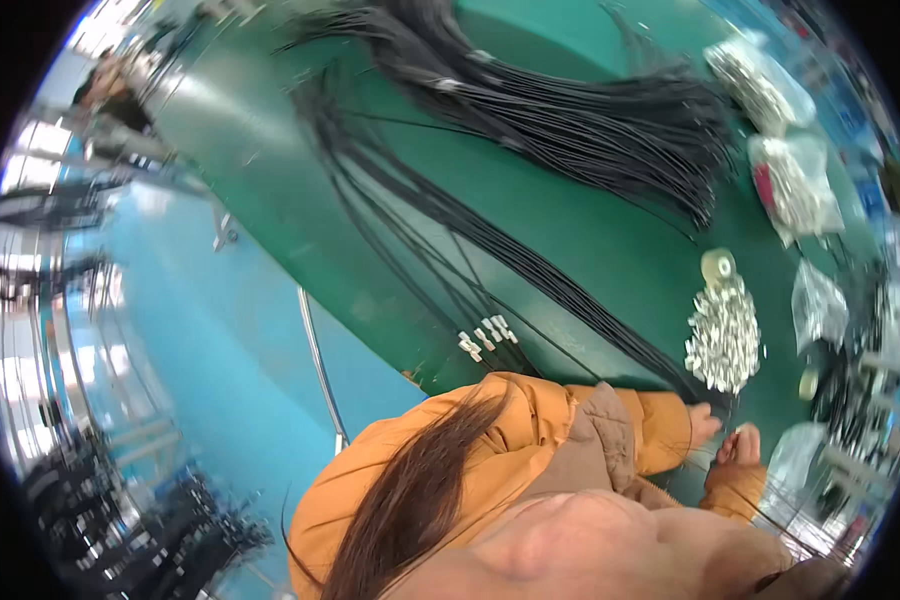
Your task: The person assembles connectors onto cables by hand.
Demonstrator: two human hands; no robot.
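My left hand (705,424) is at the near right of the green table, beside the end of a long bundle of thin black cables (555,280). Its fingers are drawn together, but what they hold is too small to make out. Just right of it, my right hand (739,446) has its fingers curled closed, and anything inside them is hidden. Beyond both hands lies a heap of small white connectors (723,335). Several cables with white connectors (485,337) on their ends rest by my left sleeve.
A thick bunch of black cables (580,115) stretches across the far part of the green table (420,210). Clear bags of pale parts (795,190) line the right side. A yellowish roll (717,264) stands behind the heap. Cables hang on racks (65,290) at far left.
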